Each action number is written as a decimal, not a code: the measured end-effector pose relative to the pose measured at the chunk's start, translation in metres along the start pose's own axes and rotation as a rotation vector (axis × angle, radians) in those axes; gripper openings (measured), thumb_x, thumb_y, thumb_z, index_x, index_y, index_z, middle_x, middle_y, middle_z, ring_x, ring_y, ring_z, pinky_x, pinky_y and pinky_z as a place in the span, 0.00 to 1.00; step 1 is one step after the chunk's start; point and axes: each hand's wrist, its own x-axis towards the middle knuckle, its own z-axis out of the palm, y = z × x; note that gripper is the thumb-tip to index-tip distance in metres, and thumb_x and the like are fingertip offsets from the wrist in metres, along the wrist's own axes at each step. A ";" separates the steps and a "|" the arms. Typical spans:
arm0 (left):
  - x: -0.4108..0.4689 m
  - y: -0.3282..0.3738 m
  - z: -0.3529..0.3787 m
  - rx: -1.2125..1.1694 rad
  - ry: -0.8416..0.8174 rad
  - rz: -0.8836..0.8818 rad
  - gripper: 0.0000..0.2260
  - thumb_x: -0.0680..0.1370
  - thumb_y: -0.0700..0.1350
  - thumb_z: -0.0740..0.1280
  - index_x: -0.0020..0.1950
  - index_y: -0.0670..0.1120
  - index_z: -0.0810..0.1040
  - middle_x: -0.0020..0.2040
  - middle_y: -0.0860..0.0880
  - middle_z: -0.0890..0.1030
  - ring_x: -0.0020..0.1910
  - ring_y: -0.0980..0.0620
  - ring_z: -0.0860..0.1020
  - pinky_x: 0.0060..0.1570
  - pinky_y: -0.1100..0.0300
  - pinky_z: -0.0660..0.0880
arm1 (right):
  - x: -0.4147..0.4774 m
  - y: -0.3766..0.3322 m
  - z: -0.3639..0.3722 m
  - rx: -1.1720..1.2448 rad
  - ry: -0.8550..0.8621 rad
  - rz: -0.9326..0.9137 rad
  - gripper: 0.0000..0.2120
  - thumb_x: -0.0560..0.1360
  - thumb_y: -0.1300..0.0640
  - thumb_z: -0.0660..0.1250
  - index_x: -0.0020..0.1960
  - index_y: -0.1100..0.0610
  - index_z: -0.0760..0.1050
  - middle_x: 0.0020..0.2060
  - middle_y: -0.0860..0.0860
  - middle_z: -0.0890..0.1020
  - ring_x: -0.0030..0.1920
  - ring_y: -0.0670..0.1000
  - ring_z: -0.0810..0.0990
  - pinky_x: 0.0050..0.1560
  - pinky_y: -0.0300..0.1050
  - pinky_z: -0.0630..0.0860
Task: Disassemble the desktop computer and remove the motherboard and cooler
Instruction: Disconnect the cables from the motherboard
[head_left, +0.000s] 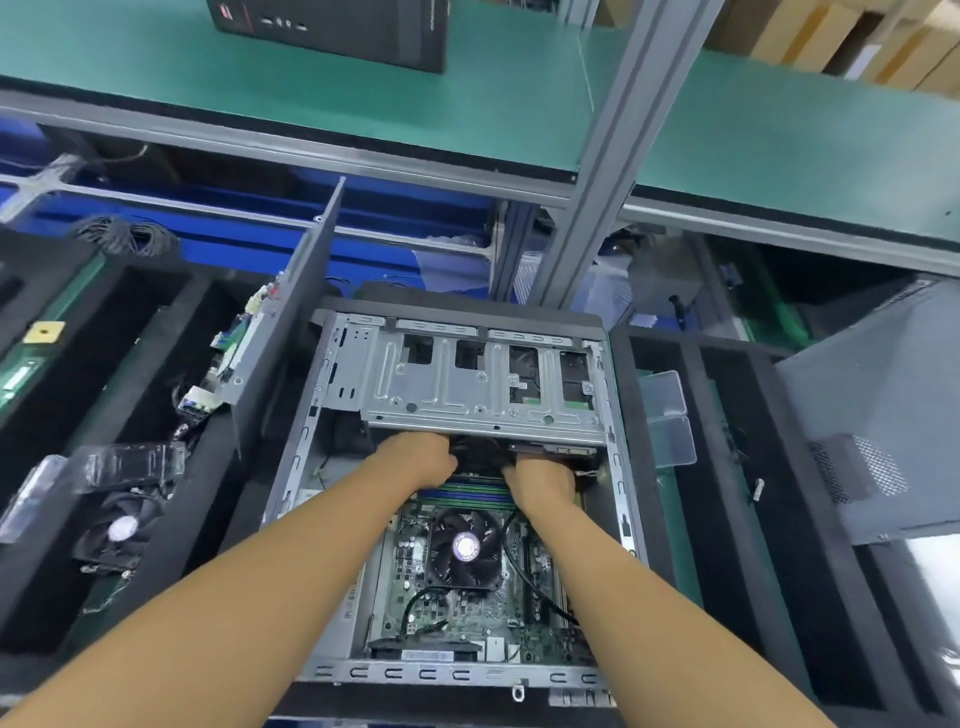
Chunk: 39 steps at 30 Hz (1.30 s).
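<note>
The motherboard lies flat in the floor of an open desktop case, with the black-finned cooler seated at its centre. At the board's far edge, just under the lip of the metal drive cage, a person's left hand and right hand close from either side on a black cable bundle. The fingers of both are curled round it and their tips are hidden beneath the cage. The case rests on a workbench lined with black foam trays. A loose fan sits in a tray to the left, and a grey perforated panel lies to the right. A green shelf runs above, carrying a black tower.
</note>
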 end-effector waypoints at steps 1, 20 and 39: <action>0.001 0.001 -0.001 0.012 -0.014 0.023 0.19 0.83 0.51 0.54 0.68 0.44 0.73 0.68 0.43 0.75 0.63 0.43 0.74 0.57 0.53 0.72 | 0.000 0.000 0.000 -0.006 0.001 0.006 0.17 0.84 0.47 0.55 0.49 0.56 0.78 0.49 0.55 0.84 0.47 0.56 0.82 0.39 0.42 0.69; 0.008 0.014 0.004 0.066 -0.128 0.062 0.13 0.82 0.41 0.56 0.64 0.43 0.74 0.46 0.48 0.73 0.46 0.48 0.73 0.46 0.56 0.72 | 0.010 -0.002 0.005 -0.020 -0.012 -0.038 0.11 0.82 0.58 0.56 0.54 0.55 0.78 0.49 0.52 0.80 0.44 0.52 0.75 0.43 0.43 0.70; 0.007 0.011 0.000 0.094 -0.187 0.089 0.13 0.81 0.35 0.60 0.65 0.39 0.74 0.49 0.45 0.73 0.46 0.47 0.74 0.51 0.53 0.75 | 0.007 0.002 0.016 -0.168 0.124 -0.148 0.17 0.78 0.66 0.59 0.63 0.57 0.77 0.44 0.55 0.84 0.36 0.55 0.78 0.32 0.46 0.69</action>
